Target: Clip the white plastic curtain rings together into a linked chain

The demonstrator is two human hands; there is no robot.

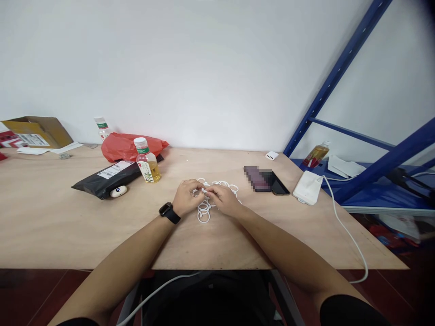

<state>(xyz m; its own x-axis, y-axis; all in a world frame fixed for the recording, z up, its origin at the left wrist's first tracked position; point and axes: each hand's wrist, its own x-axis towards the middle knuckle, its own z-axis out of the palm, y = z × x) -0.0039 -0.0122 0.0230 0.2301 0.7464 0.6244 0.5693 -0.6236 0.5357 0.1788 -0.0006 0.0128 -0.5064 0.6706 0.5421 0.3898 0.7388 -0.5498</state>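
Observation:
Over the middle of the wooden table (217,253), my left hand (186,198) and my right hand (224,199) meet with their fingertips nearly touching. Both are closed in a pinch on a small white ring (204,190), partly hidden by the fingers. Several more thin white rings (204,222) lie loosely around and beneath the hands, some overlapping. A small piece sticks out from some of them, too small to make out. A black watch (166,209) is on my left wrist.
To the left are a drink bottle (148,168), a black parcel (102,183), a white case (118,191) and a red bag (118,147). On the right lie phones (280,184) and a white power bank (307,187) with a cable. A blue metal frame (335,59) rises beyond.

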